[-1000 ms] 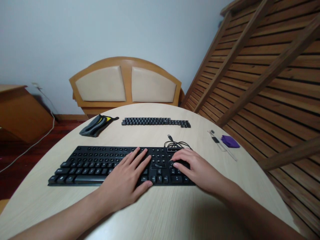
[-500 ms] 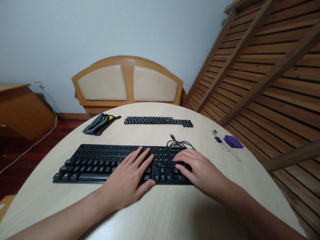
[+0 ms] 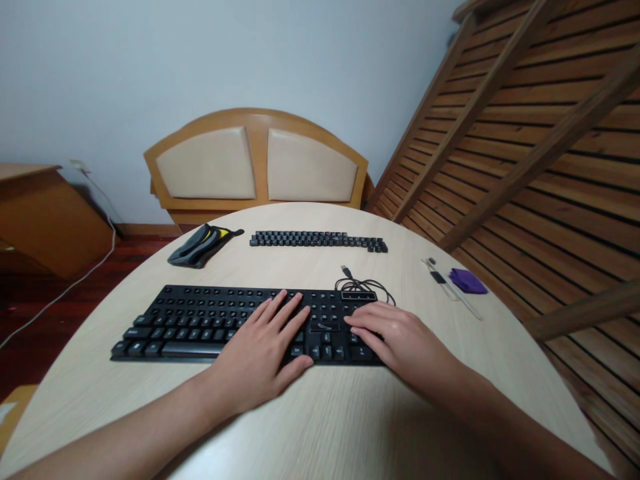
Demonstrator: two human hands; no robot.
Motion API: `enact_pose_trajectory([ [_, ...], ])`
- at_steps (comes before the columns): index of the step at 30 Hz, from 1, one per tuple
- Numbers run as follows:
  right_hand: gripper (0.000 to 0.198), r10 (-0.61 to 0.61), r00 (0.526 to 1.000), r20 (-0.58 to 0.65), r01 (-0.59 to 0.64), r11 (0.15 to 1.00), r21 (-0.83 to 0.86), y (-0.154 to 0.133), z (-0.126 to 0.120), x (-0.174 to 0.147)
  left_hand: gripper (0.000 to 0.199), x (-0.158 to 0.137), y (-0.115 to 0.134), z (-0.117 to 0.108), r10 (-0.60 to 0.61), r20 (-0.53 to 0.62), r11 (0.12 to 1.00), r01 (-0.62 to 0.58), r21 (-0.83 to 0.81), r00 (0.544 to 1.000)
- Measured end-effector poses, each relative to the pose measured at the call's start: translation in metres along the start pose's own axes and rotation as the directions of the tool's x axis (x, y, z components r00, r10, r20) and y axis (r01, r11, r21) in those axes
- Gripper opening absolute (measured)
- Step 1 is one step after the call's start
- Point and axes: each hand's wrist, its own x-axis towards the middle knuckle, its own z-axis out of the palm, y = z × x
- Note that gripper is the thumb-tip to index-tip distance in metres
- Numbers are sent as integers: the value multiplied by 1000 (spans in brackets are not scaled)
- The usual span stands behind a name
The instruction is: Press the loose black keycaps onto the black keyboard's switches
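Observation:
A black keyboard (image 3: 193,350) lies in front of me on the round table. Its upper rows show bare switches, while keycaps sit on the lower rows. My left hand (image 3: 270,343) is spread flat over the keyboard's right-middle part, its thumb at the front edge. Over the number pad, my right hand (image 3: 393,333) has thumb and fingertips drawn together in a pinch; whatever is between them is hidden. Beyond the keyboard, loose black keycaps (image 3: 300,239) stand in rows. A coiled USB cable (image 3: 360,287) lies behind the number pad.
At the table's (image 3: 320,433) back left is a grey-black pouch (image 3: 200,247) with yellow inside. On the right lie a thin tool with a black part (image 3: 437,277), a white stick (image 3: 465,300) and a purple cloth (image 3: 469,281). A slatted wooden panel (image 3: 525,153) leans beyond the right edge.
The right thumb and fingertips have come closer together over the number pad. My left hand keeps its place on the keyboard. The whole view has shifted slightly.

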Motion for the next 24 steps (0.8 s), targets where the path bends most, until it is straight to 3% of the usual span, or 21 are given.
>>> enact_pose_trajectory([
  [18, 26, -35, 999, 21, 37, 990, -136, -10, 2, 2, 69, 1, 1, 0, -2, 3, 1000, 2, -16, 1000],
  [24, 17, 104, 993, 48, -106, 994, 22, -8, -2, 7, 70, 1, 1, -1, -3, 16, 1000, 3, 3, 1000],
])
